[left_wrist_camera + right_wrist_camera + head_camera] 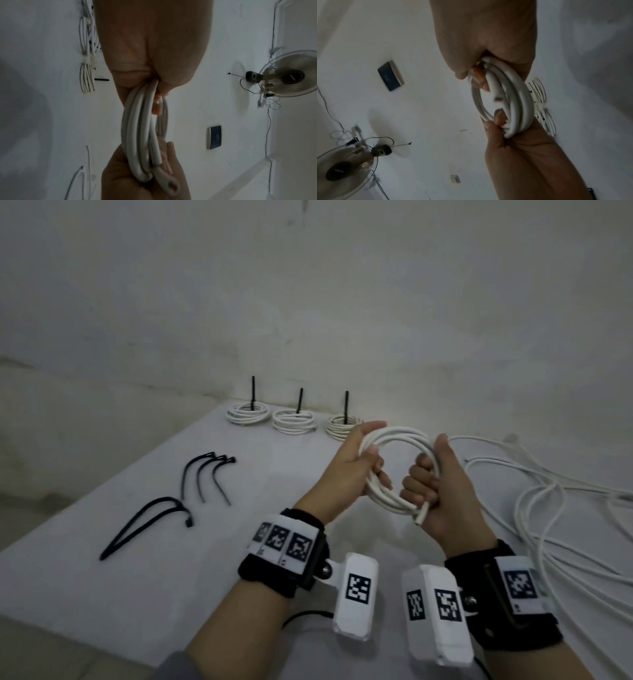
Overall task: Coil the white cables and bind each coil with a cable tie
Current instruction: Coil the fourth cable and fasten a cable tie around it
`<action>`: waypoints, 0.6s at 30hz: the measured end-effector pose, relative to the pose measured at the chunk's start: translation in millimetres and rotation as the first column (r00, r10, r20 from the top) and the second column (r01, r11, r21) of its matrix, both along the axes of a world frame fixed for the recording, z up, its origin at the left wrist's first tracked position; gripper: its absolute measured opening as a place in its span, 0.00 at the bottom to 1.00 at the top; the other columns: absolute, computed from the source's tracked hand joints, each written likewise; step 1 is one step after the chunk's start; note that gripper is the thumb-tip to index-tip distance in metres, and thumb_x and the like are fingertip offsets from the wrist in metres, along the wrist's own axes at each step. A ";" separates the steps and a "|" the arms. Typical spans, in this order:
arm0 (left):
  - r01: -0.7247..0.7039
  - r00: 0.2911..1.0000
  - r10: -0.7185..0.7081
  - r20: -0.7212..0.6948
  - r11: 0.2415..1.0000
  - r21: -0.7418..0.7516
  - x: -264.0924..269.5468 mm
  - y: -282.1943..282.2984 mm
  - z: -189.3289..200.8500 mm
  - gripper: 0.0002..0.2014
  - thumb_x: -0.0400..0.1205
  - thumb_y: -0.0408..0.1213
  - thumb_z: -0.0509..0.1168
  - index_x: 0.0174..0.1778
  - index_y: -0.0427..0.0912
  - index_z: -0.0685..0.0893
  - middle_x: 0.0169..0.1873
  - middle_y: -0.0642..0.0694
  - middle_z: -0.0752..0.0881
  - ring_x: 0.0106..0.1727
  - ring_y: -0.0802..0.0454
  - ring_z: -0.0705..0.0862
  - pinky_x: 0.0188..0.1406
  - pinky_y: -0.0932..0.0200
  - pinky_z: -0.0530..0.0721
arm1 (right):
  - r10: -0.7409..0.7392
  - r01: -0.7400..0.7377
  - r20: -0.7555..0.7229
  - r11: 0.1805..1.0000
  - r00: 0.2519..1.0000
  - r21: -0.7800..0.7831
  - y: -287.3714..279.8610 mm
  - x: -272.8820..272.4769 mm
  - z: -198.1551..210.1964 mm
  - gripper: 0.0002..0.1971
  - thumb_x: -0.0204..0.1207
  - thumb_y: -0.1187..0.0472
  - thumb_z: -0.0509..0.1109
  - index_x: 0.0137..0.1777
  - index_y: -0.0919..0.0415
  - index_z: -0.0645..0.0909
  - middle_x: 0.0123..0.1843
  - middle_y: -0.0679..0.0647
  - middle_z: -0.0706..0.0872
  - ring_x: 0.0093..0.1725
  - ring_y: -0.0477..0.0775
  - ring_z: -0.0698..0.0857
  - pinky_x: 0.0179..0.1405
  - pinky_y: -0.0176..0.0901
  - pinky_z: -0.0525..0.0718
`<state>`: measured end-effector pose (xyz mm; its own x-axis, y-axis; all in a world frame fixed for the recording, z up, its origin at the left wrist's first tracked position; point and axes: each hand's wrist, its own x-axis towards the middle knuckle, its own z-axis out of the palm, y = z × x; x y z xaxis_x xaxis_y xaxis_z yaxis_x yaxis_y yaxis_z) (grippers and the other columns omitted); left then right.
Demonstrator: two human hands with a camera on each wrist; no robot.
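Both hands are holding a round coil of thick white cable (399, 470) up off the pale grey worktop (171, 594), one at each side of the ring. The left hand (346, 470) is gripping the left arc with its fingers curled through the loop and the thumb lying over the strands, most likely to keep the turns bunched so they cannot spring apart. The right hand (435, 491) is clenching the opposite arc, and the cut cable end (420, 517) is sticking out below its fist; pinning that loose end against the bundle seems to be the point of this grip.

Five black plastic cable ties (205, 477) are lying to the left on the worktop, well apart from the hands, so the binding is judged not yet begun. At the far edge, three finished white coils (293, 422) are sitting in a row, each with a black tie tail standing upright. On the right, loose white cable (548, 494) is sprawling in open loops, presumably waiting its turn.
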<state>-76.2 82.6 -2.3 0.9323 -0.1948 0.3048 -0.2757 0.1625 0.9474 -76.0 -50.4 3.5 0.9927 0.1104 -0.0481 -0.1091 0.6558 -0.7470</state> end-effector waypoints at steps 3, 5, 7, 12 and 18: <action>-0.027 1.000 0.021 0.021 0.952 0.305 -10.8 17.3 6.2 0.18 0.88 0.36 0.52 0.74 0.51 0.67 0.41 0.46 0.79 0.42 0.52 0.84 0.49 0.59 0.81 | -0.046 0.046 -0.004 0.998 0.999 -0.031 -1.1 0.2 -1.9 0.23 0.83 0.43 0.56 0.29 0.55 0.63 0.13 0.46 0.58 0.10 0.41 0.57 0.09 0.28 0.55; -0.111 0.994 0.089 0.068 0.859 0.499 -19.5 44.2 11.5 0.18 0.87 0.40 0.56 0.74 0.50 0.70 0.47 0.49 0.79 0.49 0.53 0.83 0.50 0.64 0.78 | -0.046 0.046 0.000 0.998 0.999 -0.032 -1.1 -0.6 -1.8 0.23 0.83 0.44 0.56 0.29 0.55 0.62 0.14 0.45 0.58 0.10 0.41 0.57 0.09 0.28 0.55; -0.235 0.971 0.209 0.113 0.769 0.595 -27.7 82.0 13.8 0.13 0.86 0.41 0.59 0.65 0.47 0.79 0.47 0.51 0.81 0.49 0.53 0.84 0.42 0.69 0.77 | -0.043 0.043 -0.001 0.998 0.999 -0.037 -0.3 -2.0 -1.4 0.23 0.83 0.44 0.56 0.30 0.54 0.62 0.14 0.45 0.58 0.10 0.41 0.57 0.08 0.29 0.55; -0.331 0.861 0.486 0.148 0.315 0.889 -48.0 172.2 7.2 0.06 0.82 0.34 0.61 0.48 0.40 0.84 0.52 0.42 0.85 0.47 0.50 0.80 0.46 0.59 0.76 | -0.013 0.013 0.002 0.997 1.000 -0.081 7.2 -5.6 -5.5 0.23 0.83 0.43 0.55 0.30 0.54 0.63 0.15 0.45 0.60 0.11 0.41 0.57 0.09 0.30 0.57; -0.187 0.783 0.604 0.149 0.000 0.982 -68.7 225.4 -0.4 0.11 0.80 0.31 0.62 0.55 0.31 0.83 0.56 0.36 0.84 0.57 0.40 0.82 0.48 0.57 0.76 | 0.032 -0.031 0.007 0.991 0.999 -0.130 10.5 -7.8 -9.9 0.23 0.83 0.41 0.56 0.30 0.54 0.64 0.15 0.45 0.60 0.11 0.41 0.57 0.10 0.30 0.59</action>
